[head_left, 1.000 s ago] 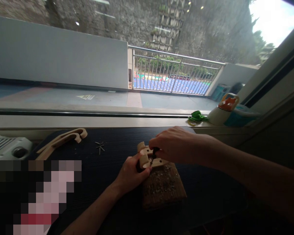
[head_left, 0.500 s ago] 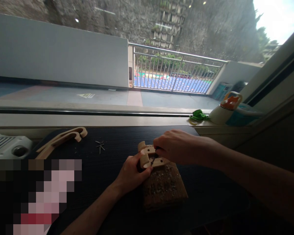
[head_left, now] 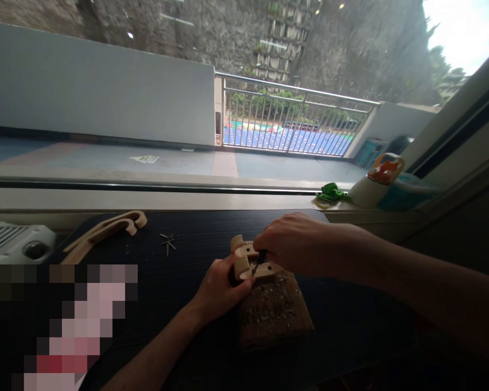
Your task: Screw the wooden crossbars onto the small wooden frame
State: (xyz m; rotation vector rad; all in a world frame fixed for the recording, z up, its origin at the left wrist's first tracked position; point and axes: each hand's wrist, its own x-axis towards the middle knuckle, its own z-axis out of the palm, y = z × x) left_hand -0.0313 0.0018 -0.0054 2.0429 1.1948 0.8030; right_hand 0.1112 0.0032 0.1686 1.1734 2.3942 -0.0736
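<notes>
The head view shows two hands at work over a black table (head_left: 195, 255). Two pale wooden pieces (head_left: 264, 270) lie on a brown block (head_left: 275, 317), one behind the other, with their fat curled ends to the left. The left hand (head_left: 220, 286) is at that curled end. It is closed on the near piece, with its thumb on the side close to the person and its other fingers round the far side. The right hand (head_left: 288, 239) is above the wood and a bit to the right. Its fingers are squeezed together on a small dark tool (head_left: 262, 256). The thin end of the tool points down and left, to the near piece, just beside the left thumb.

Most of the tool's handle is hidden in the right hand. The tip is tiny and dark, so I cannot tell what it touches. The right hand covers the right part of the far piece. Some left fingertips are tucked behind the wood. The near end of the block is dim. Big blurry squares (head_left: 81, 320) hide the lower left corner, and they cut off the bottom of the other wooden hooks (head_left: 101, 231) there.
</notes>
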